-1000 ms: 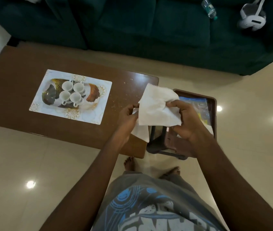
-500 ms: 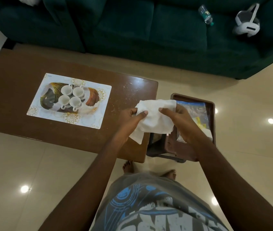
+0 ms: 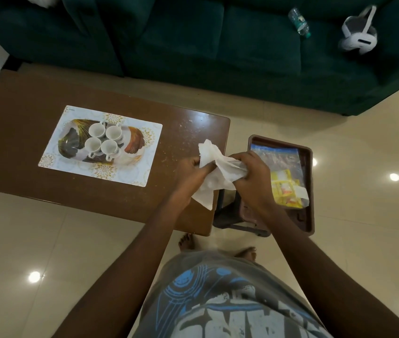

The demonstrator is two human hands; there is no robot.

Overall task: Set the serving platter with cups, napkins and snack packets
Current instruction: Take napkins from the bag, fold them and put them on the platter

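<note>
A white paper napkin (image 3: 214, 174) is crumpled between my left hand (image 3: 193, 173) and my right hand (image 3: 252, 178), over the right end of the brown table (image 3: 18, 132). Both hands grip it, and one corner hangs down past the table edge. To the left, an oval patterned platter (image 3: 71, 142) sits on a white placemat (image 3: 144, 172). Several white cups (image 3: 103, 140) stand close together on the platter. Yellow snack packets (image 3: 285, 189) and a clear blue-edged bag (image 3: 276, 159) lie in a brown tray (image 3: 309, 215) at my right.
The brown tray rests on a dark stool (image 3: 232, 215) next to the table's right end. A dark green sofa (image 3: 193, 37) runs along the back, with a water bottle (image 3: 299, 21) and a white headset (image 3: 359, 32) on it. My bare feet (image 3: 187, 241) stand on the shiny tile floor.
The napkin was held up and spread open a second ago. Both hands have since brought it down and bunched it together, so it is now crumpled between them.
</note>
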